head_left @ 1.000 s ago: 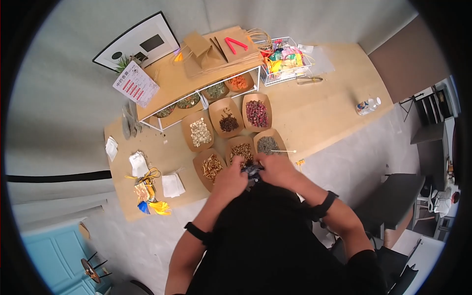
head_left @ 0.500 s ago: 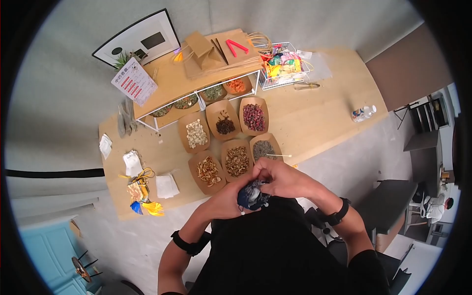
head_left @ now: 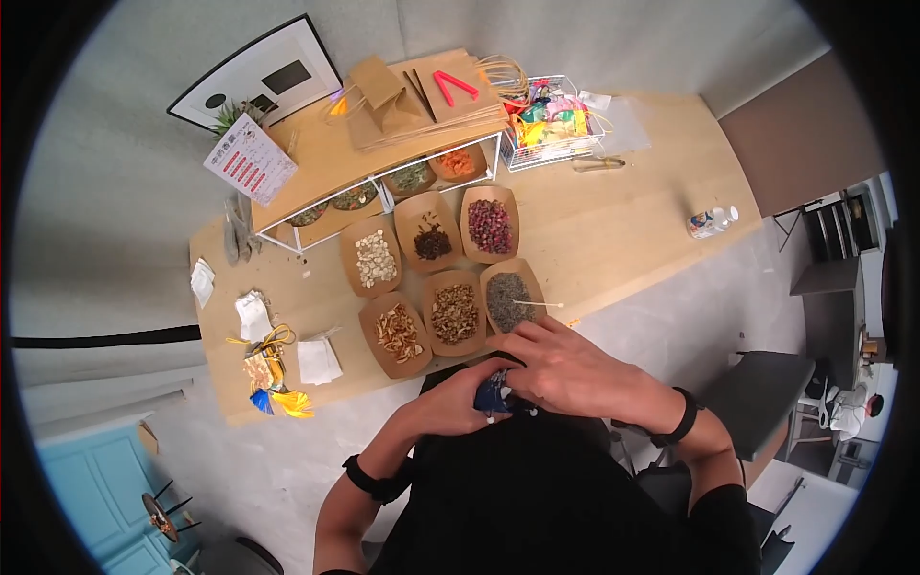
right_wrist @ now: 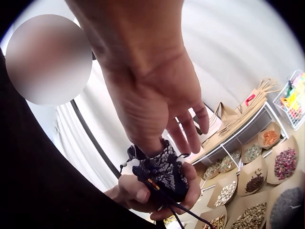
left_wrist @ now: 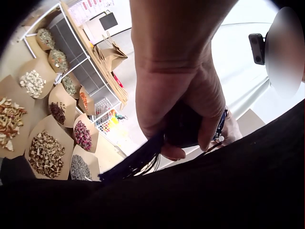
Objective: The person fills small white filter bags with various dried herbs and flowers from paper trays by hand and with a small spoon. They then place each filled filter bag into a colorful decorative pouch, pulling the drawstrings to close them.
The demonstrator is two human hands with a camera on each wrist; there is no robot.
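Observation:
A small dark blue pouch with a pale floral pattern [head_left: 492, 393] [right_wrist: 172, 172] is held in front of the black-clothed torso. Fingers and thumb of my left hand [head_left: 452, 402] [left_wrist: 171, 90] [right_wrist: 131, 190] wrap round its lower part. My right hand [head_left: 577, 376] [right_wrist: 147, 95] is over the pouch mouth, with a digit reaching inside; its other fingers extend beyond the rim, holding nothing visible. White beads and dark cords [right_wrist: 167, 200] hang at the pouch's neck. A dark tassel [left_wrist: 136, 163] trails beneath my left hand. The pouch's inside is hidden.
Several paper trays of dried herbs and flowers [head_left: 453, 313] stand on the table beyond the hands; a white stick [head_left: 537, 304] lies across one. Further off are a shelf [head_left: 331, 172], a wire basket [head_left: 551, 134] and a bottle [head_left: 712, 222]. White sachets [head_left: 319, 360] and tassels [head_left: 280, 401] lie left.
Both hands have drawn back from the tray edge toward the torso with the pouch. My right hand has moved from gripping near the pouch's rim to covering its mouth, a digit inside.

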